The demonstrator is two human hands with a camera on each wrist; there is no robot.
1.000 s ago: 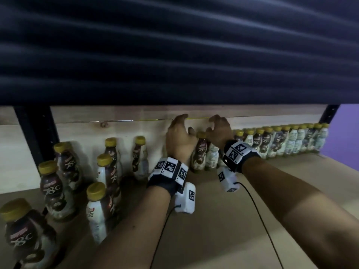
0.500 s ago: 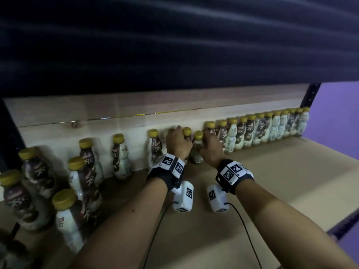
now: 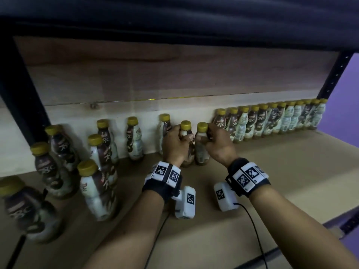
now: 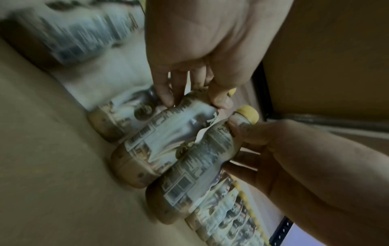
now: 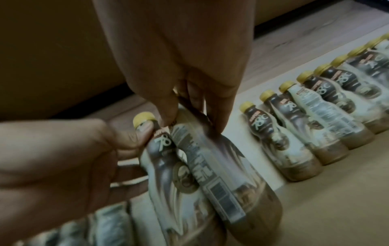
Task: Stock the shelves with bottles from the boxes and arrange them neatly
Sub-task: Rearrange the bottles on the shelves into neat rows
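Brown-and-white drink bottles with yellow caps stand on a cardboard-lined shelf (image 3: 272, 171). My left hand (image 3: 178, 136) grips one bottle (image 3: 185, 126) by its neck; in the left wrist view the same hand (image 4: 193, 99) pinches that bottle (image 4: 164, 138). My right hand (image 3: 211, 138) grips a second bottle (image 3: 202, 128) right beside it, and in the right wrist view its fingers (image 5: 168, 116) curl round that bottle (image 5: 221, 174). Both bottles stand upright and touch, just in front of the back wall. A tight row of bottles (image 3: 272, 119) starts to their right.
Loose bottles (image 3: 97, 171) stand scattered on the left half of the shelf, some against the back board (image 3: 136, 78). Black uprights (image 3: 19, 90) frame the shelf, and a dark shelf (image 3: 174, 20) hangs low overhead. The cardboard front right is bare.
Both hands have dropped from the bottle tops by the back wall and closed round two bottles, which now stand together slightly forward. The view has shifted to the left.
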